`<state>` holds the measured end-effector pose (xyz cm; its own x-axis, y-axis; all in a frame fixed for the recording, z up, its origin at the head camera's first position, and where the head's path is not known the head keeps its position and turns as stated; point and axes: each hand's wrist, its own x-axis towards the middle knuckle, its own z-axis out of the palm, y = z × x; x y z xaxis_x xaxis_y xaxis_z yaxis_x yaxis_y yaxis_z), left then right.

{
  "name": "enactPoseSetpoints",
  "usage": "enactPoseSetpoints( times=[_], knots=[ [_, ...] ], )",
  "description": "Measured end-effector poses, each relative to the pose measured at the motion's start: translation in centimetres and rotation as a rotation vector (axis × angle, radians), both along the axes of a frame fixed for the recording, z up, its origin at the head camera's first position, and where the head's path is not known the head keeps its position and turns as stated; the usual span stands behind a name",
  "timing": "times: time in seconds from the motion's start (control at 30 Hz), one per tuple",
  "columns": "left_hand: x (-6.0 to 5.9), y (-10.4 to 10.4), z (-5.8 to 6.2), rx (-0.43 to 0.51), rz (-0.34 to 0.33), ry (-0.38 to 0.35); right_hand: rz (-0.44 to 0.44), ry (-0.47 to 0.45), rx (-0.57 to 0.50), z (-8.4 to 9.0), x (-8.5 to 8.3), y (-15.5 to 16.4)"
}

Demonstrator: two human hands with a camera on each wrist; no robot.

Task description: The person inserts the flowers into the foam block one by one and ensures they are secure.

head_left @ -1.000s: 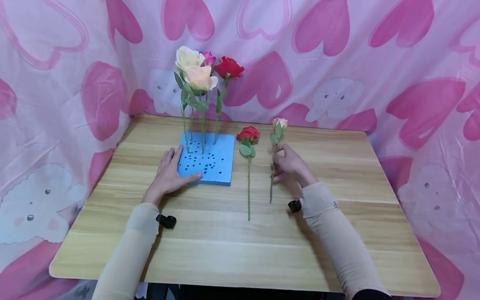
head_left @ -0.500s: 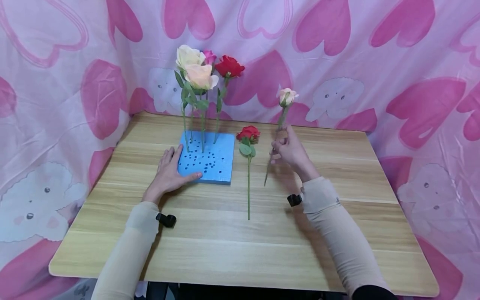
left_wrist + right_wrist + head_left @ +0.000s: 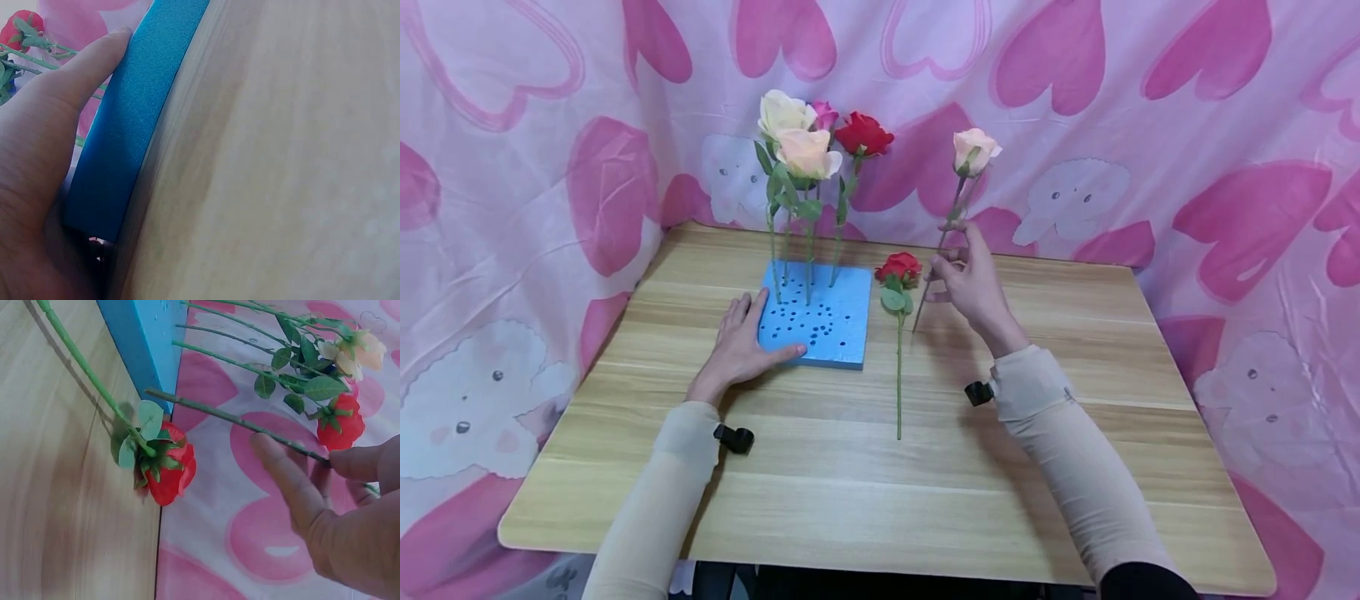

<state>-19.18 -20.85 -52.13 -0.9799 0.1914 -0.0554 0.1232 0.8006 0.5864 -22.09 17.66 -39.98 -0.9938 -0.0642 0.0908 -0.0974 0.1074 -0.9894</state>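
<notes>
My right hand (image 3: pixel 973 279) pinches the stem of a pale pink rose (image 3: pixel 974 152), held up over the table with its bloom tilted to the right. In the right wrist view the lower end of that stem (image 3: pixel 212 412) points toward the blue block. My left hand (image 3: pixel 737 346) rests with fingers spread at the near left corner of the blue block (image 3: pixel 850 292), thumb along its front edge. Several roses stand upright in the block: a cream one (image 3: pixel 785 114), a peach one (image 3: pixel 807 153), a magenta one (image 3: pixel 825 115) and a red one (image 3: pixel 864 133).
Right of the block, another red rose (image 3: pixel 898 268) lies on the wooden table (image 3: pixel 850 500), its stem toward me. Many small holes dot the block's top. A pink curtain with hearts (image 3: pixel 1052 58) hangs behind the table and at its sides.
My right hand has lifted the pale pink rose off the table and moved it up and slightly left, its stem end swinging left. My left hand stays at the block.
</notes>
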Motion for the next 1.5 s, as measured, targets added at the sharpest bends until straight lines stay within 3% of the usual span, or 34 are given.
enactPoseSetpoints(
  times=[0.17, 0.47, 1.03, 1.27, 1.5],
  knots=[
    [-0.1, -0.1, 0.0, -0.001, 0.001, 0.001, 0.037, 0.053, -0.010, 0.2, -0.4, -1.1],
    [0.1, -0.1, 0.1, 0.001, 0.001, -0.005, 0.127, 0.063, -0.004, 1.7, -0.2, -3.6],
    [-0.1, 0.0, 0.1, -0.010, 0.008, 0.002, 0.232, 0.115, -0.041, 1.3, -1.9, -10.0],
    [-0.3, 0.1, -0.1, -0.007, 0.008, 0.000, 0.225, 0.063, -0.044, 0.7, -2.6, -11.0],
    [-0.3, 0.0, 0.0, -0.006, 0.015, 0.003, 0.259, 0.073, -0.076, 0.3, -3.4, -11.5]
  ],
)
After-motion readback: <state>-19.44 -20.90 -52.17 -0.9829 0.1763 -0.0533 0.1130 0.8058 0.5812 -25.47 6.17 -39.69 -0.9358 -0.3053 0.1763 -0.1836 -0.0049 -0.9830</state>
